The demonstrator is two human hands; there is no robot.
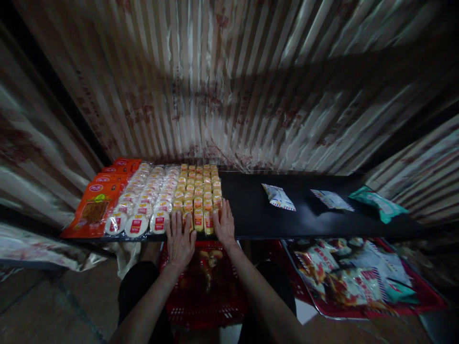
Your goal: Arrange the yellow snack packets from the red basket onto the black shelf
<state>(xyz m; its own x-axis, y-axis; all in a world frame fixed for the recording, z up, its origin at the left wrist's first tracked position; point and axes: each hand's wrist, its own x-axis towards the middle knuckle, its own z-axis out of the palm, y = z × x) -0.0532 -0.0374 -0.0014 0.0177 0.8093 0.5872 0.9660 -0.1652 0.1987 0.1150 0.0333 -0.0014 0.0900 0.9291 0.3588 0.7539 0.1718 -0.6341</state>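
Observation:
My left hand (180,241) lies with fingers stretched out against the front of the small yellow wrapped cakes (198,203), at their left column. Along the right side of the same cakes rests my right hand (224,222), its fingers extended and held fairly flat. The cakes stand in several tight columns on a black shelf (247,205). Left of them are columns of round white wrapped crackers (136,224) with red labels. Orange snack packets (95,203) overlap in a row at the shelf's left end.
Two small white packets (278,197) and a green packet (380,203) lie on the shelf's right part. Below right, a red basket (430,301) holds several snack bags. Another red basket (201,310) stands between my knees. A striped curtain (222,86) hangs behind.

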